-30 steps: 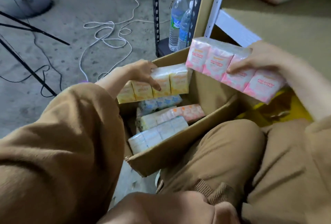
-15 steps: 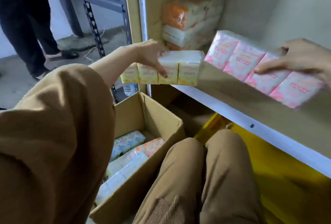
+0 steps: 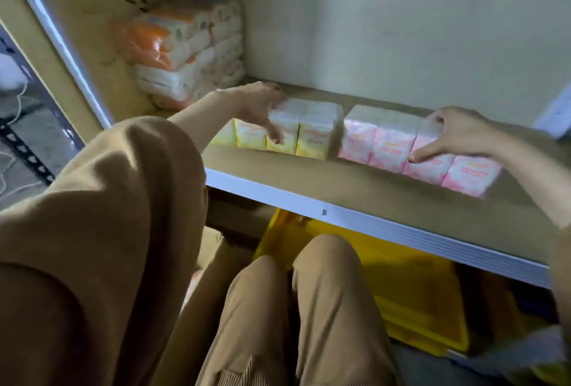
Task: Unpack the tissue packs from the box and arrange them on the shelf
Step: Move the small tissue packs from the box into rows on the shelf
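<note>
A row of yellow tissue packs [image 3: 312,138] stands on the beige shelf [image 3: 355,191], with my left hand [image 3: 258,106] gripping it from above, thumb on its front. Right beside it a row of pink tissue packs [image 3: 386,146] rests on the same shelf, held by my right hand [image 3: 457,133], thumb pressed on its front face. The two rows stand end to end with a small gap between them. The cardboard box [image 3: 213,249] is almost hidden behind my left sleeve and knees; only a corner shows.
A stack of orange and white tissue packs [image 3: 185,52] fills the shelf's back left corner. The shelf's white front rail [image 3: 370,225] runs above my knees. A yellow crate [image 3: 411,286] sits below the shelf. The shelf's back wall is close behind the rows.
Both hands have carried their rows from above the box up and forward, and lowered them onto the shelf side by side. The view has swung up from the box to the shelf.
</note>
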Demonstrator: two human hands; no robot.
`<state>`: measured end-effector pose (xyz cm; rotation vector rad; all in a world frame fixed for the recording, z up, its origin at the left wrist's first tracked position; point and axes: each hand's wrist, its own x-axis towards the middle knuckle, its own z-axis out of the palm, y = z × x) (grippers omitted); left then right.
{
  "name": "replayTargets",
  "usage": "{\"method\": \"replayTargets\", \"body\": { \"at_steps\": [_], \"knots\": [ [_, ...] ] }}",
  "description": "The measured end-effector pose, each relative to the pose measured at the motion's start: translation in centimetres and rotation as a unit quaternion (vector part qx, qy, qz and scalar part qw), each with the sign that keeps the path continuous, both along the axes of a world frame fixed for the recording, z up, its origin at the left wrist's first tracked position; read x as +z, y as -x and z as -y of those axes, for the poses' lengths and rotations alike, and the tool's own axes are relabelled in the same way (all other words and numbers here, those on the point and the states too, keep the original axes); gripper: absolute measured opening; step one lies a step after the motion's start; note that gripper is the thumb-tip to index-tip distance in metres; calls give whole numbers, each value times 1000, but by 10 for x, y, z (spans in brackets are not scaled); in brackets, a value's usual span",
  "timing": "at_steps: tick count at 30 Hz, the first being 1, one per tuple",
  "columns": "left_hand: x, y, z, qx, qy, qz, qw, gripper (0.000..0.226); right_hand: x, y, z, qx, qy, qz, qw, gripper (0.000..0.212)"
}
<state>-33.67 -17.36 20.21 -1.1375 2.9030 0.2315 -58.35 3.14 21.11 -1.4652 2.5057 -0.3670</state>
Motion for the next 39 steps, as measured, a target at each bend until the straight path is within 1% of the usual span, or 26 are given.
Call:
{"method": "replayTargets", "body": {
  "at_steps": [3, 5, 9, 11, 13, 15, 16, 18, 20, 22, 25, 30, 34, 39],
  "knots": [
    [-4, 23, -3, -26, 4, 23, 999, 100, -18, 15, 1, 1, 11, -8, 1000, 69],
    [-11, 33, 5, -32, -8, 35, 999, 101, -29, 24, 3, 13, 8, -25, 1000, 79],
    [-20, 40, 12, -36, -7, 54, 998, 101, -42, 34, 7, 22, 8, -21, 999, 87],
    [-22, 41, 17, -37, -15, 66, 997, 105, -43, 36, 8, 31, -16, -25, 999, 93],
    [-23, 40, 18, -31, -22, 80, 996, 109, -42, 34, 9, 43, -41, -47, 997, 102],
    [-23, 38, 15, -31, 1, 98, 995, 113, -40, 30, 7, 54, -24, -73, 996, 107],
    [-22, 35, 10, -34, 19, 99, 994, 112, -39, 28, 5, 59, -2, -84, 995, 103],
    [-20, 29, -1, -43, 79, 83, 993, 103, -40, 20, 2, 71, 32, -102, 992, 86],
    [-24, 24, -8, -54, 155, 55, 985, 87, -44, 11, 2, 81, 39, -122, 989, 71],
    [-34, 22, -8, -50, 183, 28, 981, 74, -49, 5, 5, 74, 33, -143, 986, 64],
    [-47, 24, -3, -15, 145, -13, 989, 65, -54, 4, 14, 57, 34, -156, 985, 60],
    [-58, 37, 25, 13, 131, -42, 990, 61, -59, 8, 39, 38, 39, -149, 987, 56],
    [-62, 53, 61, 25, 110, -70, 991, 59, -61, 13, 70, 27, 40, -162, 986, 55],
    [-65, 76, 110, 37, 111, -84, 990, 56, -63, 24, 115, 14, 43, -166, 985, 53]
  ]
}}
